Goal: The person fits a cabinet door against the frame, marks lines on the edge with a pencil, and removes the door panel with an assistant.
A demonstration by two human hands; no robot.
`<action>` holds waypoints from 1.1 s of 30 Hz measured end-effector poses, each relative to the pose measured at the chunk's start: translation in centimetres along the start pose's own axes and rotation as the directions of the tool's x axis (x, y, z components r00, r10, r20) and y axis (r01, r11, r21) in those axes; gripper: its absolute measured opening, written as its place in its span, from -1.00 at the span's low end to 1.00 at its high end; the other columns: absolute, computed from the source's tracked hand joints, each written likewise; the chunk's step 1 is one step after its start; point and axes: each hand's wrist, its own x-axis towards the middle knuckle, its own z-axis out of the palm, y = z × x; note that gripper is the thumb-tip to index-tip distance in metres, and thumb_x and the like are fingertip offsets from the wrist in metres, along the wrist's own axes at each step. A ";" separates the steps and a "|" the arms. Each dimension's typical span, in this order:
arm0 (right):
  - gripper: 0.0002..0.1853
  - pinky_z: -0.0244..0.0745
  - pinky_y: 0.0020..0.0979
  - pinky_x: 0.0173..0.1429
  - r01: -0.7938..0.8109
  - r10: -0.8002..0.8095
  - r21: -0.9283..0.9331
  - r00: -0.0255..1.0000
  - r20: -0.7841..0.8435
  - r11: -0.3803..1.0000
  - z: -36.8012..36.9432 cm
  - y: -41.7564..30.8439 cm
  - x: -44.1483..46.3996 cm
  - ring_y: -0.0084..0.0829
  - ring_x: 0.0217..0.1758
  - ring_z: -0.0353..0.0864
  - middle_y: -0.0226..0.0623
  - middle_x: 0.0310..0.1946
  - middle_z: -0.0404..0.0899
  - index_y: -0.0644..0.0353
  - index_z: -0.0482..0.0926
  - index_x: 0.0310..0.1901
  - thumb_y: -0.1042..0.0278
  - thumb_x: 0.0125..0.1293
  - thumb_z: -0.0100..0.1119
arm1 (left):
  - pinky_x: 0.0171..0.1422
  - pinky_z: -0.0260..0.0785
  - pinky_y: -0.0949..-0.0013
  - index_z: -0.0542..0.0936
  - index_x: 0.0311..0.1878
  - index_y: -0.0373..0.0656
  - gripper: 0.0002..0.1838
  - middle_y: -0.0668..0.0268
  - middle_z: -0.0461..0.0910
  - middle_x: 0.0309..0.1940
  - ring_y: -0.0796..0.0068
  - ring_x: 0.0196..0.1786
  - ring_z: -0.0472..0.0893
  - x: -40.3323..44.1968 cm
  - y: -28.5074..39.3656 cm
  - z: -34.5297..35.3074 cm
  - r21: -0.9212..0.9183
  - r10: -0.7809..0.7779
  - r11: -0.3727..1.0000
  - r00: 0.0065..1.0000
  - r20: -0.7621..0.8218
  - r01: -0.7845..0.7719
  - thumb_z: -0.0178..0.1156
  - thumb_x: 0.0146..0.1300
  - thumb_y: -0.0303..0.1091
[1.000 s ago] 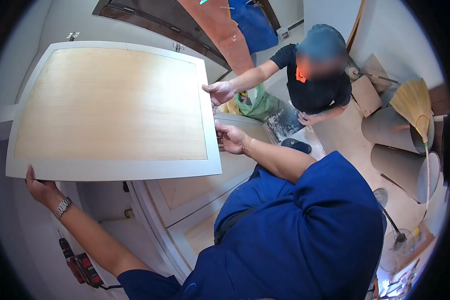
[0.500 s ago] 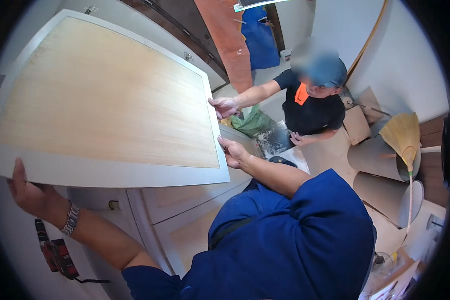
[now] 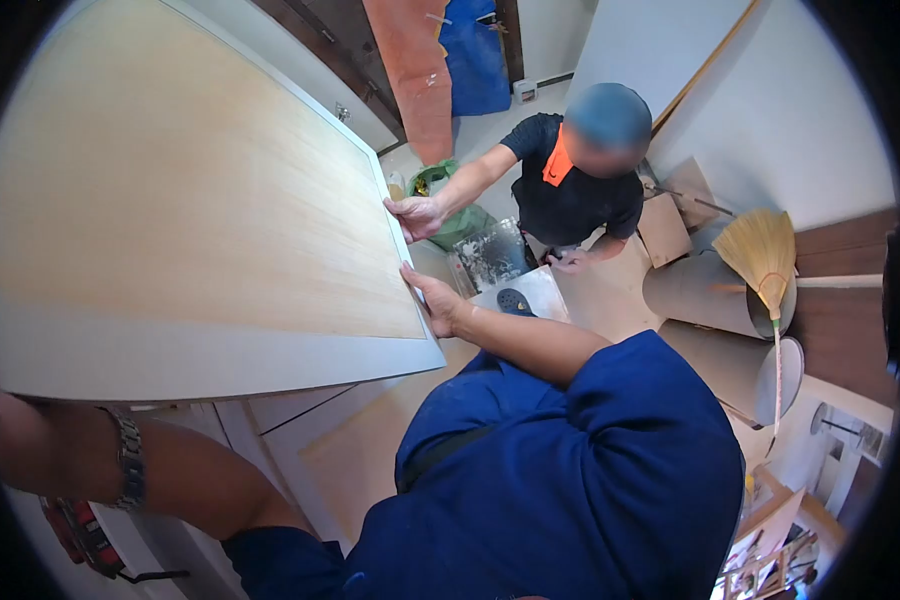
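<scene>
A large cabinet door (image 3: 210,200), white-framed with a pale wood-toned centre, is held up at a tilt across the left of the head view. My right hand (image 3: 435,300) grips its right edge near the lower corner, thumb on the front face. At the far left, my left hand (image 3: 0,410) is at the door's lower left part; it is dark and partly cut off by the view's rim. Just above my right hand, a co-worker's hand (image 3: 416,216) holds the same right edge.
The co-worker (image 3: 580,180) stands across from me. Below the door are white cabinet fronts (image 3: 320,420). A red and black power drill (image 3: 82,535) is at lower left. A straw broom (image 3: 765,260) leans by large grey cylinders (image 3: 705,290); a green bag (image 3: 460,215) lies behind.
The door has come closer and shifted left, its lower edge a little lower. My left hand has moved to the view's left rim. The co-worker's head has tipped down.
</scene>
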 end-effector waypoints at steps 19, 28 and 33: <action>-0.12 0.65 -0.09 -0.02 -0.091 0.004 -0.173 0.893 -0.450 0.981 -5.7 -2.7 4.1 -0.19 0.02 0.70 0.00 0.09 0.62 0.35 0.46 0.29 -0.44 0.36 0.10 | -0.07 0.61 0.35 0.66 -0.14 -0.52 -0.79 0.06 0.68 -0.17 0.32 -0.19 0.69 -3.7 -15.5 10.7 0.051 -0.342 0.940 0.929 0.143 0.338 0.34 0.21 -0.57; -0.19 0.64 -0.07 0.04 -0.098 0.000 -0.157 0.849 -0.528 0.983 -9.9 -3.8 3.1 -0.19 0.06 0.70 0.01 0.14 0.61 0.32 0.50 0.25 -0.40 0.40 0.07 | -0.11 0.61 0.28 0.57 -0.11 -0.50 -0.79 0.12 0.63 -0.19 0.29 -0.18 0.68 -8.0 -21.3 17.5 -0.200 -0.678 0.686 0.715 0.172 0.699 0.29 0.21 -0.62; -0.40 0.46 -0.11 0.35 0.054 -0.027 0.045 0.881 -0.472 0.998 -12.2 -2.9 -0.8 -0.17 0.25 0.60 -0.01 0.23 0.57 0.34 0.44 0.29 -0.10 0.56 -0.04 | -0.17 0.61 0.24 0.54 -0.13 -0.48 -0.81 0.14 0.61 -0.22 0.26 -0.20 0.68 -11.6 -28.0 18.8 -0.182 -0.726 0.587 0.612 0.313 0.789 0.26 0.21 -0.64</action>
